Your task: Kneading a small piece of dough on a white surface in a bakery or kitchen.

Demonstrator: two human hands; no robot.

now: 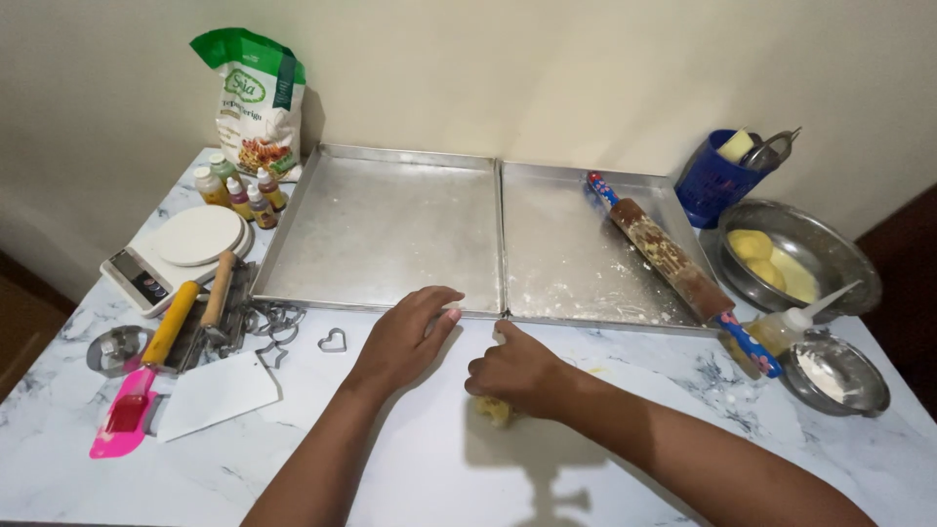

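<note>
My right hand (517,371) is curled over a small lump of yellow dough (495,410) on the white marble table (429,468), pressing or gripping it. My left hand (410,337) lies flat on the table beside it, fingers spread, its tips touching the front rim of the left metal baking tray (376,234). The right baking tray (576,249), dusted with flour, carries a patterned rolling pin (673,263) with blue handles lying diagonally.
At left are a digital scale (181,249), small colouring bottles (239,190), a flour bag (259,98), metal cookie cutters (332,340), a white scraper (220,390) and a pink spatula (122,415). At right stand a bowl of dough (791,263), a flour bowl (835,376), a squeeze bottle (791,327) and a blue cup (722,181).
</note>
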